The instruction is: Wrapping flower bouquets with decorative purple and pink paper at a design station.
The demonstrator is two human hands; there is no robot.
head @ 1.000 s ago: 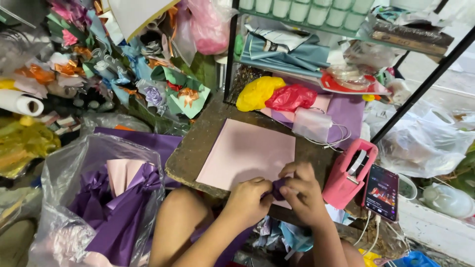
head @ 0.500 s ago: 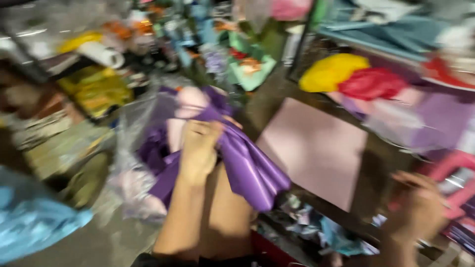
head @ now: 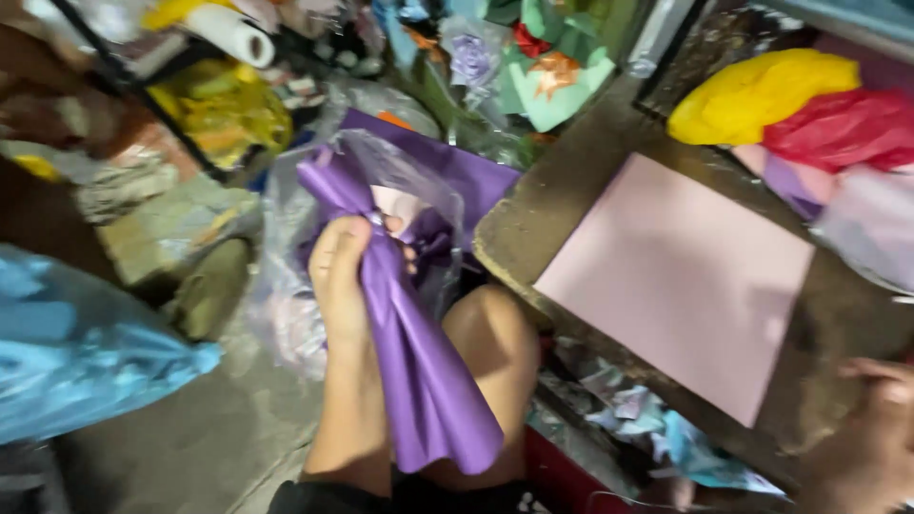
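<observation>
Low wooden table point(head: 562, 205) filled the right half of the view, dark and worn, with a pink paper sheet point(head: 681, 281) lying flat on its top. Blue plastic bag point(head: 67, 362) sat at far left on the floor. Clear plastic bag point(head: 286, 295) stood open just left of the table's corner, purple material packed inside. Purple sheet point(head: 419, 381) hung bunched and draped from the bag's mouth down over the person's knee point(head: 490, 338). Yellow bundle point(head: 752, 90) and red bundle point(head: 838, 124) lay side by side behind the pink sheet. Left hand point(head: 345, 276) was closed around the purple sheet near its gathered top, at the bag's opening. Right hand point(head: 871, 438) rested at the table's near edge, lower right, blurred; grip could not be told.
</observation>
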